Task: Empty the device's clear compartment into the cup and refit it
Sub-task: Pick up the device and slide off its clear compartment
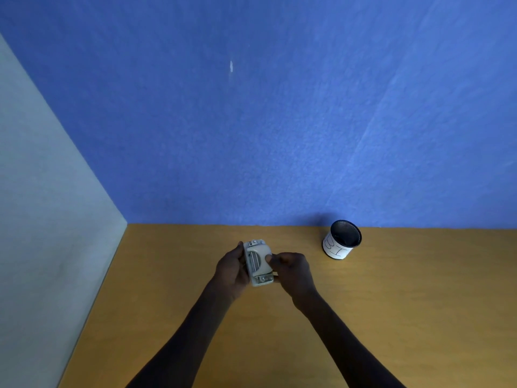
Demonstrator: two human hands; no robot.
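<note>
A small grey-white device (258,261), a hole punch by its look, is held just above the wooden table, its metal ends pointing away from and towards me. My left hand (231,268) wraps its left side. My right hand (291,270) grips its right side, thumb pressed on the top. The clear compartment cannot be made out from the rest of the device. The cup (342,240), a black mesh pot with a white paper label around it, stands upright at the back right, about a hand's width from the device.
The wooden table (391,317) runs to a blue wall behind and a pale wall (42,233) on the left. The cup stands close to the blue wall.
</note>
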